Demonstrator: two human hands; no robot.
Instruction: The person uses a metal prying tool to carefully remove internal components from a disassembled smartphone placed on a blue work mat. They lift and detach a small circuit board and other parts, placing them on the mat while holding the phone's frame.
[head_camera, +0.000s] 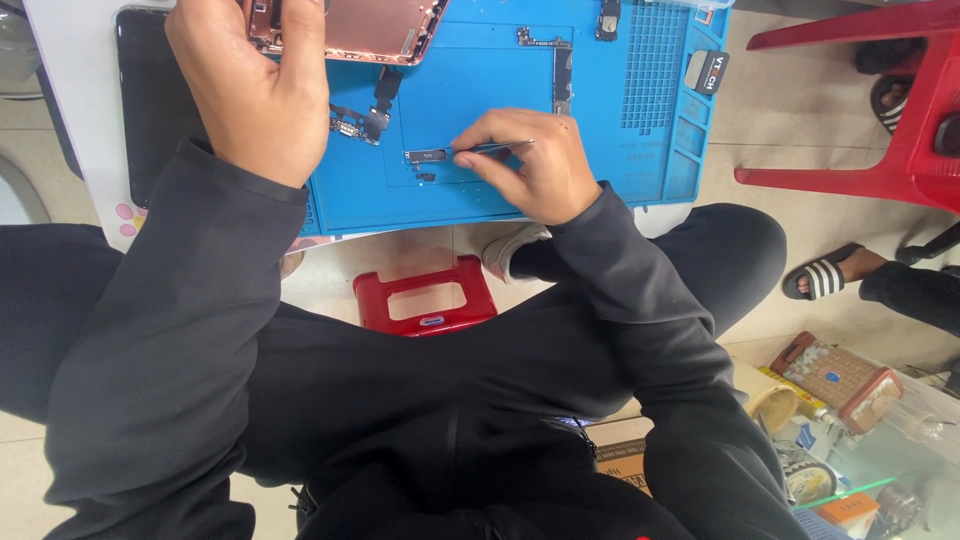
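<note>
Tweezers (490, 149) sit pinched between the fingers of the right hand (535, 165), their tips touching a small dark metal part (428, 155) that lies on the blue work mat (480, 90), just at nine o'clock from that hand. At eleven o'clock from the part, the left hand (255, 85) has its fingers clamped on the lower edge of an opened rose-gold phone frame (365, 28). A black flex-cable assembly (365, 115) lies on the mat just below the frame, and an L-shaped circuit board (555, 65) rests at one o'clock from the right hand. Under the table stands a red plastic stool (425, 297).
</note>
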